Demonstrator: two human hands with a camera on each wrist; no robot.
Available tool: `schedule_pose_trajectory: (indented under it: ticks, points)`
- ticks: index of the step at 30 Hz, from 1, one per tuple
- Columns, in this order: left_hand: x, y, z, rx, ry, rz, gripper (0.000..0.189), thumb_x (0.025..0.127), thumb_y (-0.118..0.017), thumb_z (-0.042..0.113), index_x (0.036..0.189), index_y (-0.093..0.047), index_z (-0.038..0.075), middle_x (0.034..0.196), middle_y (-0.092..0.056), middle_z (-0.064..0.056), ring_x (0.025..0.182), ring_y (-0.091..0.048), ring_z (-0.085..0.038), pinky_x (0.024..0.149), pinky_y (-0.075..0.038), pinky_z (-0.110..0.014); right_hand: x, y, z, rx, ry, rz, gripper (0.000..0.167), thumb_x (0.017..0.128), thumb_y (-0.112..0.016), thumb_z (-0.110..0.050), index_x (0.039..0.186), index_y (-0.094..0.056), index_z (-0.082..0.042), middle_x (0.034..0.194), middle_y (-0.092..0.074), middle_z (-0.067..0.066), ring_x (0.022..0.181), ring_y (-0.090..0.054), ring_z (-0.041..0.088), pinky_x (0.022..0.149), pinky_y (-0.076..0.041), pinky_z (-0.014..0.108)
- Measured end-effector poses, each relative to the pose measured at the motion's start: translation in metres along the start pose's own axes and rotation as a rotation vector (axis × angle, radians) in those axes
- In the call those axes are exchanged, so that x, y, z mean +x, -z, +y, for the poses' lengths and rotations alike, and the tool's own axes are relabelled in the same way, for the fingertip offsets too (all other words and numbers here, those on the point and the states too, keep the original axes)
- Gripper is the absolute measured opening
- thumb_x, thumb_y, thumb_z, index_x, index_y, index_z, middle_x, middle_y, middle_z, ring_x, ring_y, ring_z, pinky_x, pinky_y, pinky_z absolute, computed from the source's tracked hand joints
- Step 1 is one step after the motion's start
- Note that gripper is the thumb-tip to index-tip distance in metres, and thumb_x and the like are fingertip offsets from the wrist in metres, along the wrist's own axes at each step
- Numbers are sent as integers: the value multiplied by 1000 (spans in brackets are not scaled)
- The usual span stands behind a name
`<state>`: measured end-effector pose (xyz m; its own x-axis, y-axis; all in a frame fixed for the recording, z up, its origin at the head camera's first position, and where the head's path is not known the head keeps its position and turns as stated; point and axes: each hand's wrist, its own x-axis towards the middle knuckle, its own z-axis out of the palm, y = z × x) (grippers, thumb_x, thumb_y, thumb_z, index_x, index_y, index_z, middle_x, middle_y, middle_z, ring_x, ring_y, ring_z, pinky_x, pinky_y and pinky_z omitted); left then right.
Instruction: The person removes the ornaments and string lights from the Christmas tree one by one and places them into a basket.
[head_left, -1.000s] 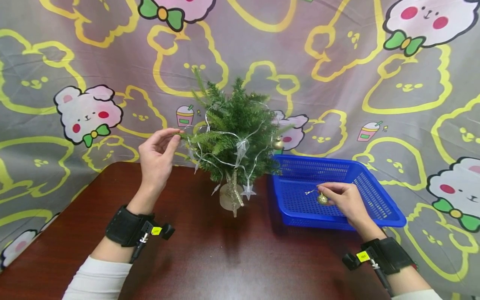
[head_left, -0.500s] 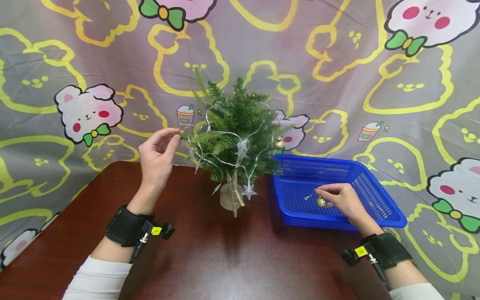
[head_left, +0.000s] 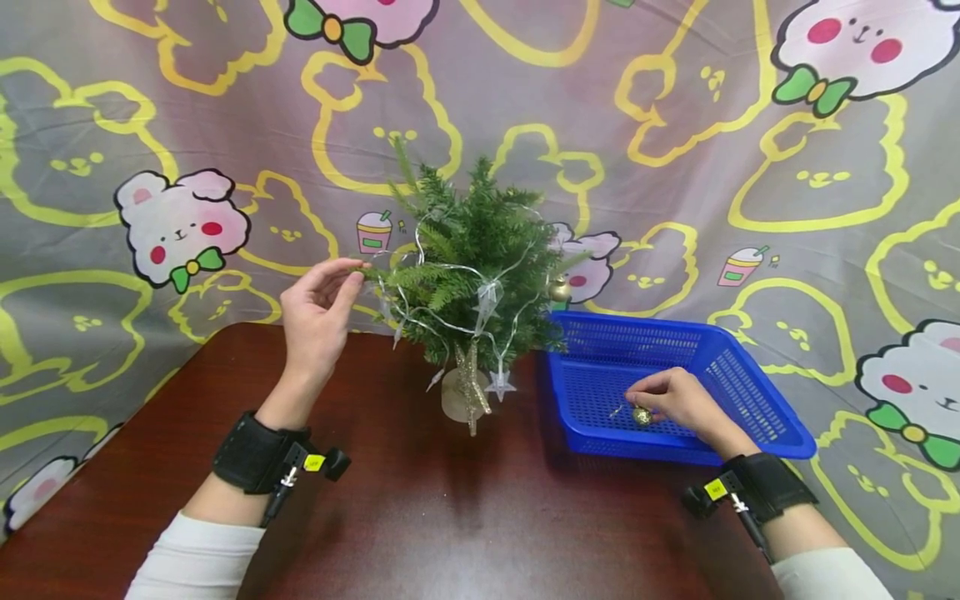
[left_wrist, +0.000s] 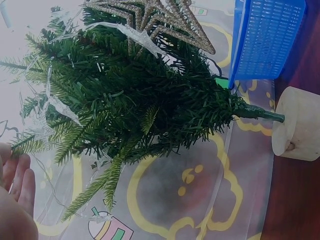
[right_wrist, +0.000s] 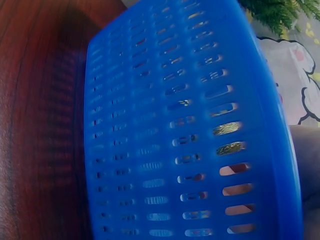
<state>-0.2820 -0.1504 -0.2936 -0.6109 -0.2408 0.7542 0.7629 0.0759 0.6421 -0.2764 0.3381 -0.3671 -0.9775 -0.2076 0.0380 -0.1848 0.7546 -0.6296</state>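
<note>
My left hand (head_left: 318,321) pinches the tip of a branch at the left side of a small Christmas tree (head_left: 450,250). In the left wrist view the fingertips (left_wrist: 22,175) are right at that green branch end. A clear string of star lights (head_left: 500,383) winds round the tree. Over the blue basket (head_left: 600,442), my right hand (head_left: 682,404) holds a glittery gold bauble (head_left: 642,415) between thumb and fingers, and its thin hanging loop sticks out to the left. Through the basket's slots in the right wrist view, bits of gold and fingers show; the wall hides the rest.
The tree's round wooden base (head_left: 453,400) stands on the dark red-brown table (head_left: 420,517), left of the basket. A gold glitter star (head_left: 472,387) hangs low at its front, another gold bauble (head_left: 559,289) at its right. A patterned cloth (head_left: 285,108) hangs behind.
My right hand has sunk slightly lower and shifted a little left with the gold bauble, into the basket's opening. My left hand stays at the branch tip.
</note>
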Motion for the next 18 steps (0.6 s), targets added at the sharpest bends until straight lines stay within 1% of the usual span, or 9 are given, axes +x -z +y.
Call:
schedule_pose_trajectory:
  ticks: [4, 8, 11, 14, 18]
  points:
    - [0, 0, 1, 8, 1, -1, 23, 93, -66, 4, 111, -67, -10, 100, -74, 8, 88, -70, -8, 81, -55, -15, 4, -1, 1, -33, -7, -41, 19, 94, -68, -20, 100, -77, -5, 86, -74, 6, 72, -65, 12, 63, -60, 29]
    - [0, 0, 0, 25, 1, 4, 22, 93, -66, 5, 110, -68, -9, 99, -74, 10, 88, -71, -8, 81, -55, -15, 9, -4, 2, -54, -13, -89, 17, 92, -69, -17, 96, -77, -2, 77, -69, 2, 68, -64, 12, 62, -60, 31]
    - [0, -1, 0, 26, 3, 9, 22, 93, -66, 6, 110, -69, -8, 98, -74, 11, 87, -71, -9, 81, -55, -16, 11, -5, 4, -78, -20, -104, 16, 90, -71, -15, 94, -77, 0, 76, -71, 3, 67, -65, 11, 61, -60, 30]
    - [0, -1, -1, 26, 6, 6, 22, 93, -66, 6, 111, -68, -8, 99, -74, 10, 88, -71, -8, 81, -55, -16, 11, -6, 9, -108, -17, -104, 15, 90, -72, -14, 93, -77, -1, 78, -74, 4, 66, -66, 11, 59, -58, 29]
    - [0, 1, 0, 57, 6, -3, 22, 94, -66, 6, 112, -69, -7, 100, -74, 11, 90, -71, -8, 82, -55, -15, 11, -5, 14, -132, -14, -113, 13, 89, -72, -14, 93, -78, -2, 79, -74, 4, 66, -65, 11, 58, -57, 28]
